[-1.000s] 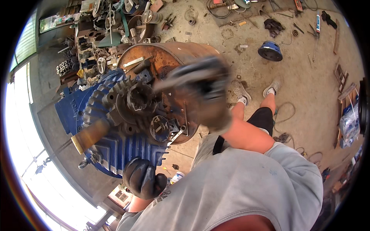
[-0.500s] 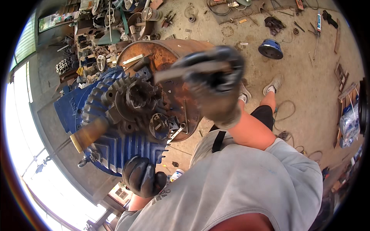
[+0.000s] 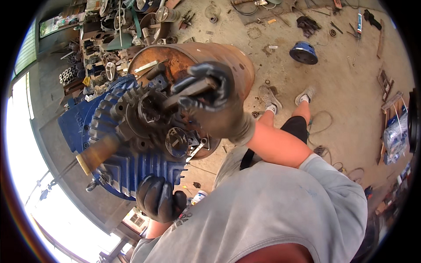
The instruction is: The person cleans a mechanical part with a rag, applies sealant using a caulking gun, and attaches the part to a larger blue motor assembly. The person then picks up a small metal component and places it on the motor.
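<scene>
In a dark glove, my right hand (image 3: 215,103) is closed round a flat, worn metal bar (image 3: 190,94), whose far end is at the dark round hub (image 3: 149,109) of a blue finned machine housing (image 3: 144,171). Whether the bar touches the hub is unclear. My left hand (image 3: 158,199), also gloved, rests with curled fingers against the housing's near edge; what lies inside them is hidden. Left of the hub, a brown cylinder with a yellowish end (image 3: 98,153) sticks out, slightly blurred. A round dark cap (image 3: 176,141) sits beside the hub.
The housing lies against a rusty drum (image 3: 237,65), on which a wrench (image 3: 197,150) and a pale flat strip (image 3: 146,66) rest. A chain (image 3: 66,171) runs off to the left. Piled metal parts (image 3: 109,57) stand behind. A blue round part (image 3: 303,53) lies on the floor.
My right hand has moved left and slightly down with the bar, bringing its end to the hub. My left hand stays at the housing's edge. The whole view has shifted slightly.
</scene>
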Available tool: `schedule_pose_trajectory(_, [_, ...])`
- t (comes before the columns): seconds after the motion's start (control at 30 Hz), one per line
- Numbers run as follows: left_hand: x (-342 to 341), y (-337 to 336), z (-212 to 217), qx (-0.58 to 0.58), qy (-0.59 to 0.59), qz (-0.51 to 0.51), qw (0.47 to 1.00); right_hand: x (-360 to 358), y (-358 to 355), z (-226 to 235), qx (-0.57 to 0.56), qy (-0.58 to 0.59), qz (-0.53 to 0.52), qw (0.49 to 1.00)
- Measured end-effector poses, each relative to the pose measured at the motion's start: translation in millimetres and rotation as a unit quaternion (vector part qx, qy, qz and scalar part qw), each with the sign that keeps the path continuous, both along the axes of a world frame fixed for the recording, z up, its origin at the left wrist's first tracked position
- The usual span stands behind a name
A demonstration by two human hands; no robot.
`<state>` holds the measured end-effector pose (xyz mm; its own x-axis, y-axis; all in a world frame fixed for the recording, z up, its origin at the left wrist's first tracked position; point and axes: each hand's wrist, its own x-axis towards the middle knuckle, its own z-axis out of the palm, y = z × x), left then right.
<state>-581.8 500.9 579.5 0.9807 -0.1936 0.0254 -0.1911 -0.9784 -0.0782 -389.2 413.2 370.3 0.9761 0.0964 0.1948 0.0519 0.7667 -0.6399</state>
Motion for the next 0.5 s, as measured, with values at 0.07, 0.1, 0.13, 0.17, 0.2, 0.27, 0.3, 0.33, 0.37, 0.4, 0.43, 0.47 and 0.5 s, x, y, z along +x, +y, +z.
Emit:
schedule_pose_trajectory(0.07, [5,1,0,-0.01,-0.016,-0.01,1.0,14,-20,1,-0.044,-0.002,0.048,0.998])
schedule_pose_trajectory(0.1, [9,6,1,-0.013,-0.023,-0.017,1.0,30,-25,3,-0.007,-0.016,-0.003,1.0])
schedule_pose_trajectory(0.13, [5,5,-2,-0.021,-0.034,-0.015,0.999,36,-39,8,-0.011,0.04,0.001,0.999])
schedule_pose_trajectory(0.17, [5,4,-3,-0.014,-0.045,-0.002,0.999,41,-57,15,-0.017,0.096,0.0,0.995])
schedule_pose_trajectory(0.2, [7,1,-3,-0.006,-0.055,0.012,0.998,45,-75,19,-0.024,0.151,-0.001,0.988])
schedule_pose_trajectory(0.27, [15,0,-2,-0.021,-0.068,0.014,0.997,55,-107,-2,-0.147,0.089,-0.037,0.984])
schedule_pose_trajectory(0.3, [18,0,4,-0.035,-0.067,0.02,0.997,56,-128,-12,-0.19,0.093,-0.023,0.977])
schedule_pose_trajectory(0.33, [18,-1,8,-0.048,-0.064,0.025,0.996,55,-151,-20,-0.232,0.099,-0.009,0.968])
schedule_pose_trajectory(0.37, [16,-3,8,-0.105,-0.111,0.04,0.987,52,-171,-23,-0.246,0.125,0.008,0.961])
schedule_pose_trajectory(0.4, [13,-10,9,-0.2,-0.122,0.051,0.971,48,-191,-22,-0.261,0.152,0.021,0.953])
schedule_pose_trajectory(0.43, [12,-19,7,-0.295,-0.136,0.057,0.944,46,-212,-18,-0.3,0.153,0.03,0.941])
schedule_pose_trajectory(0.47, [14,-27,0,-0.393,-0.149,0.055,0.906,42,-234,-10,-0.343,0.152,0.032,0.926])
schedule_pose_trajectory(0.5, [21,-36,-14,-0.399,-0.118,0.054,0.908,36,-251,-1,-0.36,0.153,0.026,0.92])
